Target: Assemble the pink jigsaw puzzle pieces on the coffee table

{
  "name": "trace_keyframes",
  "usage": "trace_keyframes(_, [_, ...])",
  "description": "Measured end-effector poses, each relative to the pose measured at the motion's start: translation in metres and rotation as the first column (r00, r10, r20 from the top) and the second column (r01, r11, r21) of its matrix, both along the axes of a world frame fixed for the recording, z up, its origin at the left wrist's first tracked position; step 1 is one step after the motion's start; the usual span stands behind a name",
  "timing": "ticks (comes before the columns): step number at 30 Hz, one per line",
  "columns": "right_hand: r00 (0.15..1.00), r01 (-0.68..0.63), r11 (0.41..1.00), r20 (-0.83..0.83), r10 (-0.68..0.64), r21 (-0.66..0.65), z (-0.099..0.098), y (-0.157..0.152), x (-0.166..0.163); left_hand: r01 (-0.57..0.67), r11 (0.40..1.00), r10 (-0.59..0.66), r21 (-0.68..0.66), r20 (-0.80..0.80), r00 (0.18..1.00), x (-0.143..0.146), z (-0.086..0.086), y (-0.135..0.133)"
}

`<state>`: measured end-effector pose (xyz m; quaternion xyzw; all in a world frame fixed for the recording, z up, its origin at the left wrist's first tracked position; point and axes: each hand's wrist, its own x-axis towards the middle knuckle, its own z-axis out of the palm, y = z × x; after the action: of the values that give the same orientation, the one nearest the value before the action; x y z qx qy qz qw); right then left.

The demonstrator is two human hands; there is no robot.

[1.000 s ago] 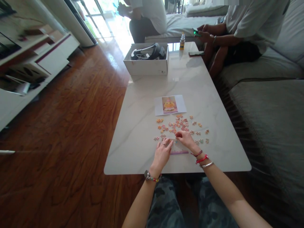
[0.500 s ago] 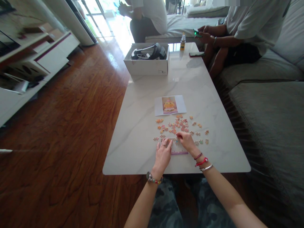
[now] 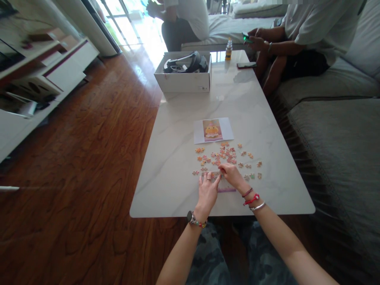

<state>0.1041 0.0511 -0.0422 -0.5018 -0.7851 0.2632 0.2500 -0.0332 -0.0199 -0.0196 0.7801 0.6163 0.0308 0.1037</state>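
Several small orange and pink puzzle pieces (image 3: 227,156) lie scattered on the white marble table (image 3: 172,166). Beyond them lies a reference picture (image 3: 212,130) of a yellow figure on white paper. My left hand (image 3: 208,190) rests flat on the table with fingers stretched out, fingertips at a joined strip of pieces. My right hand (image 3: 233,175) is curled beside it, fingers pinched on a puzzle piece at that strip. A purple edge strip (image 3: 226,190) shows under my right wrist.
A white box (image 3: 184,77) holding a dark headset stands at the table's far end, with a small bottle (image 3: 228,48) and a phone (image 3: 246,65) nearby. Two other people sit on the grey sofa (image 3: 335,130) at the back. Wooden floor lies left.
My left hand has shifted slightly right and forward, closing up to my right hand. My right hand stays pinched at the same spot.
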Motion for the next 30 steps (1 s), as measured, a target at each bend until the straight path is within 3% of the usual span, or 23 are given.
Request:
trace_keyframes(22, [0.998,0.016,1.0,0.055,-0.018,0.024,0.0006,-0.0063,0.0012,-0.011,1.0,0.011,0.005,0.025,1.0,0.0035,0.0003,0.0022])
trace_keyframes(30, [0.998,-0.055,0.998,0.009,0.055,0.029,0.0004,-0.0073,0.0074,0.015,1.0,-0.016,0.005,0.032,0.999,-0.0008,0.0014,0.0028])
